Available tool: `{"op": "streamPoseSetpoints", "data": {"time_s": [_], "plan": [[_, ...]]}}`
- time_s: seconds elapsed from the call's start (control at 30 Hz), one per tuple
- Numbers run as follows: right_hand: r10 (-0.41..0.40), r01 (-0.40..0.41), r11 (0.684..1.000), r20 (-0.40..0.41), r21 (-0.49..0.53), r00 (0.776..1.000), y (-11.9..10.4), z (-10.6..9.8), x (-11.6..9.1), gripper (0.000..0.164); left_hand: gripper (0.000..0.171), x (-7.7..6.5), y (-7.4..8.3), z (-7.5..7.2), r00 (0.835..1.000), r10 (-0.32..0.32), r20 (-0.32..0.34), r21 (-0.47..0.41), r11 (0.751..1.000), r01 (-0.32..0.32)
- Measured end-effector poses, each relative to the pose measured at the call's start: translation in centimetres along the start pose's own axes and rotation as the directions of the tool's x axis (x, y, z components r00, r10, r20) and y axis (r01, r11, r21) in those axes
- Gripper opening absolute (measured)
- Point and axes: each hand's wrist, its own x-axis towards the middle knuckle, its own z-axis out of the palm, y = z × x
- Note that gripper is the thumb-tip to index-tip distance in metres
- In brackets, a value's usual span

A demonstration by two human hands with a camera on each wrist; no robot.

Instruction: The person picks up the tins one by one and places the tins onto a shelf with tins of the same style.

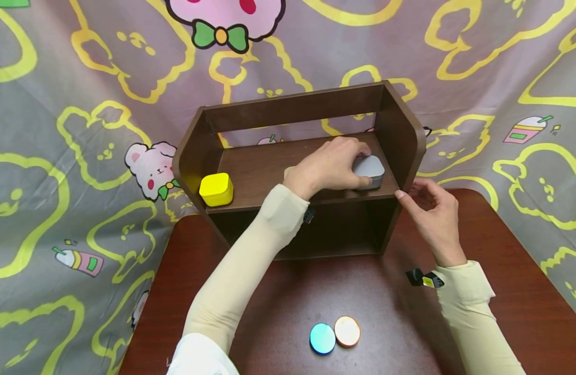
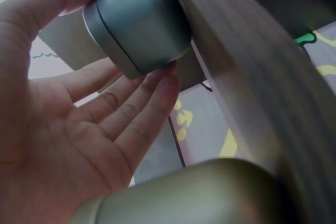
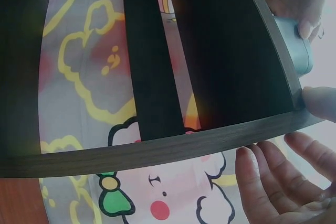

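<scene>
Grey tin [image 1: 369, 166]: located on the upper level of the shelf [image 1: 292, 110], at its right end by the near edge. The left hand [image 1: 332, 164] pinches it, thumb toward the near side, fingers round the far side; whether the tin bears fully on the shelf cannot be told. The right hand [image 1: 433, 213] grips the shelf's right side panel — thumb at the near edge, fingertips at the outer face.

Handling, as judged: thin metal by its sheen, therefore stiff and light; liable to dent rather than break, and smooth enough to slip. The lid [image 2: 111, 43] shows a seam — hold is best taken across opposite walls below it, since a grip on the lid alone could part the two.

Also noted: yellow tin [image 1: 216, 190] at the shelf's left end; pale tin [image 2: 199, 195], mostly hidden in the head view; blue disc [image 1: 322, 338] and orange disc [image 1: 347, 332] side by side on the near tabletop [image 1: 273, 312].
</scene>
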Motion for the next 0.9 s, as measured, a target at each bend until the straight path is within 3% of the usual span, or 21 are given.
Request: {"op": "streamPoseSetpoints", "data": {"time_s": [0.43,0.9], "plan": [[-0.002,0.002,1.000,0.009,0.003,1.000,0.1,0.0,0.1,0.027,0.063,-0.3,-0.1,0.1,1.000,0.012,0.002,0.004,1.000,-0.012],[-0.007,0.007,1.000,0.004,-0.001,1.000,0.0,0.1,0.0,0.027,0.069,-1.1,0.2,-0.9,0.992,0.082,-0.100,0.011,0.997,-0.081]]}}
